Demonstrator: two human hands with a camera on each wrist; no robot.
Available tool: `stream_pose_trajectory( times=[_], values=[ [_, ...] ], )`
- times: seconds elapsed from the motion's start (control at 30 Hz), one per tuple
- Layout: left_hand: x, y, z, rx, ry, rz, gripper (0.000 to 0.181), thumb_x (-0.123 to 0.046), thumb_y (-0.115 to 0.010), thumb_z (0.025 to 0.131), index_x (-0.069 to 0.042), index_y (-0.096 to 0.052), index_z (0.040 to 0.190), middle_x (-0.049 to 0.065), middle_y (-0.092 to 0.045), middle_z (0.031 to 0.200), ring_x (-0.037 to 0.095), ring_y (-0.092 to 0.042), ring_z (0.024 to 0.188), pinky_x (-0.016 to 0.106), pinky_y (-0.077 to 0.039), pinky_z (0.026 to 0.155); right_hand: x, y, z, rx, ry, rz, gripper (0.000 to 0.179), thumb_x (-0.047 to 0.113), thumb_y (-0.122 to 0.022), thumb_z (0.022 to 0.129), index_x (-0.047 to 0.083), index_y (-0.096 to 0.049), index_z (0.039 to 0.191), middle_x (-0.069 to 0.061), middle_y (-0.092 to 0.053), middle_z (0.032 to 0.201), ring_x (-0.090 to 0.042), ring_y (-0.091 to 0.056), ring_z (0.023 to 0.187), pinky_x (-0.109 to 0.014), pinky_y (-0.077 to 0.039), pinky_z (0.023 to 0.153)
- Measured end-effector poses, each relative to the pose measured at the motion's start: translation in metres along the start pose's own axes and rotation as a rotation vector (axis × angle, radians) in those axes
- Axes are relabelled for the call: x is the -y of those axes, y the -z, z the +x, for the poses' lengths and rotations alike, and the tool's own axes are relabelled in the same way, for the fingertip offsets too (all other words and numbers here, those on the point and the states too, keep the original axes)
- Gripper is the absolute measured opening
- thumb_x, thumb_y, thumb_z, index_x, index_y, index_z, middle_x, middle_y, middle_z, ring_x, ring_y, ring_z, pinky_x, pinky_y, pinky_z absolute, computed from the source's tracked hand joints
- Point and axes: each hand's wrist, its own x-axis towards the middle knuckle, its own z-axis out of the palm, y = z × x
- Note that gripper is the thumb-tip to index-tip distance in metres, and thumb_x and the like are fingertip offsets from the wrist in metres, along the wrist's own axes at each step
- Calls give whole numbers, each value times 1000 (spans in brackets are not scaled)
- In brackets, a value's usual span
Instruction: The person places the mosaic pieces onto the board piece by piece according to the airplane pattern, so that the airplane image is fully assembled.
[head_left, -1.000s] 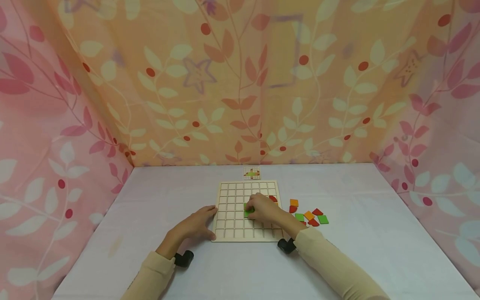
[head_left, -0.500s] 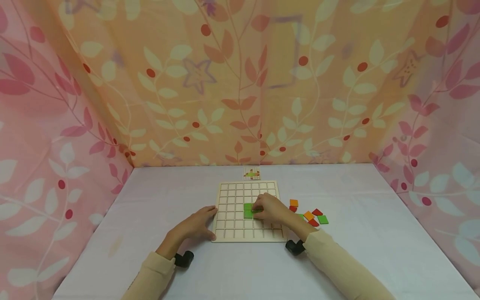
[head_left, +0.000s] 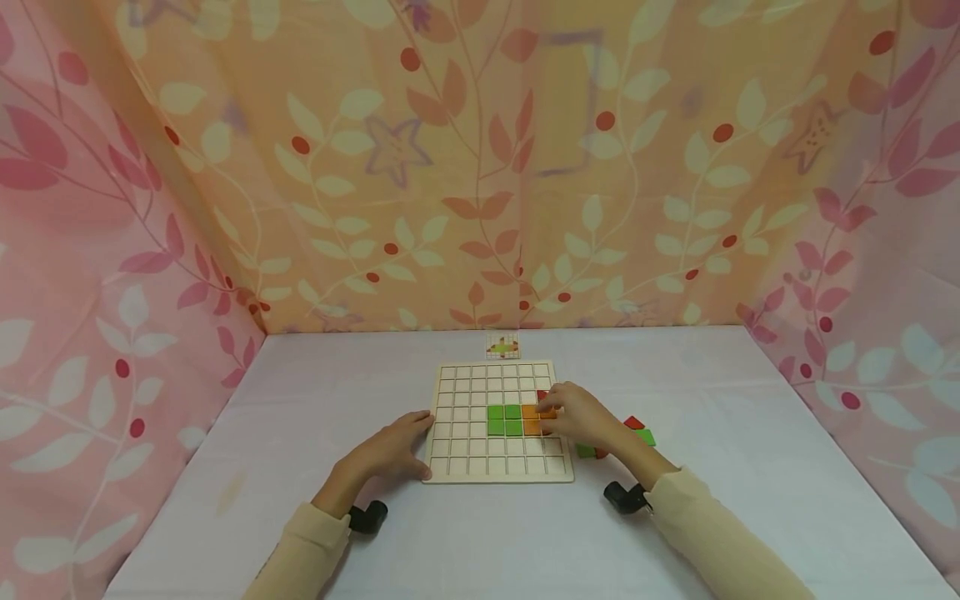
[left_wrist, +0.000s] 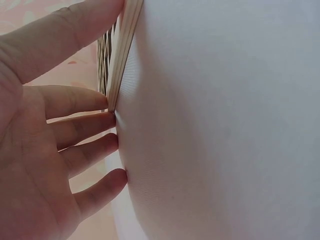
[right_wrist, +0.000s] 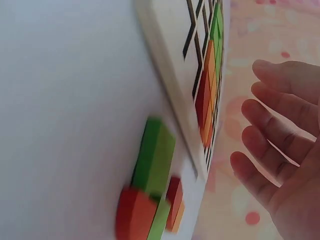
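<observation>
A pale wooden grid board (head_left: 457, 468) lies on the table. Green squares (head_left: 496, 427) fill cells near its middle, beside orange squares (head_left: 530, 427). A red piece (head_left: 542, 395) shows partly behind the right fingers. My right hand (head_left: 588, 417) is over the board's right edge; in the right wrist view its fingers (right_wrist: 265, 120) are spread, slightly bent and hold nothing. My left hand (head_left: 390, 447) rests at the board's left side, thumb by the near corner. The left wrist view shows its fingers (left_wrist: 85, 130) nearly straight, some touching the board's edge.
Loose pieces lie right of the board, partly hidden by the right arm: a green one (head_left: 586, 451), a red one (head_left: 633, 422) and others. A small pattern card (head_left: 502, 345) lies beyond the board. Patterned cloth (head_left: 480, 167) encloses the table.
My right hand has moved right, from the green squares to the board's right edge, uncovering green and orange squares. It now hides some loose pieces. The left hand stays in place.
</observation>
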Motion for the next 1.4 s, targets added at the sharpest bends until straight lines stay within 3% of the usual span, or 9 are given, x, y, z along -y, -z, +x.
stream_pose_trajectory(
  times=[0.13, 0.33, 0.57, 0.7, 0.87, 1.1, 1.4],
  values=[
    [-1, 0, -1, -4, 0, 0, 92, -21, -87, 71, 1, -40, 147, 17, -36, 156, 36, -31, 145, 53, -30, 116, -9, 8, -12, -25, -44, 25, 20, 16, -75, 83, 7, -76, 101, -1, -67, 93, -16, -55, 89, -32, -48, 78],
    [-1, 0, -1, 2, 6, 2, 92, -21, -86, 71, 0, -40, 147, 16, -35, 156, 36, -31, 146, 53, -30, 116, -23, 19, -29, -49, -95, 29, 18, 16, -73, 85, 9, -75, 102, -2, -68, 99, -22, -58, 97, -43, -52, 87],
    [1, 0, -1, 11, -12, 25, 91, -21, -86, 71, 2, -39, 146, 19, -35, 155, 39, -30, 145, 55, -31, 115, -39, 28, -46, -87, -130, 49, 18, 14, -72, 85, 6, -74, 101, -4, -68, 97, -25, -59, 96, -44, -54, 84],
    [0, 1, -1, 10, -7, 15, 91, -20, -86, 71, 2, -39, 146, 19, -35, 155, 38, -31, 145, 54, -30, 115, -50, 31, -56, -99, -136, 31, 19, 14, -72, 84, 5, -74, 101, -3, -68, 95, -23, -60, 93, -39, -55, 80],
    [-1, 1, -1, 9, 4, 16, 91, -21, -86, 72, 1, -40, 147, 17, -35, 156, 36, -31, 145, 54, -30, 116, -63, 36, -69, -135, -112, -18, 17, 12, -74, 83, 5, -75, 98, -3, -69, 91, -20, -58, 86, -29, -49, 72],
    [-2, 1, -2, 16, 15, 10, 91, -21, -86, 72, -1, -40, 147, 15, -34, 156, 36, -30, 146, 54, -30, 116, -75, 40, -82, -108, -202, 9, 17, 15, -75, 83, 5, -75, 97, -5, -68, 91, -19, -56, 85, -29, -49, 73],
    [-1, 2, -1, 21, 6, 11, 91, -21, -86, 72, 2, -39, 147, 17, -34, 156, 37, -30, 146, 55, -30, 115, -87, 39, -96, -104, -222, -8, 17, 9, -75, 80, 2, -74, 96, -6, -67, 91, -17, -54, 82, -26, -49, 70]
  ],
)
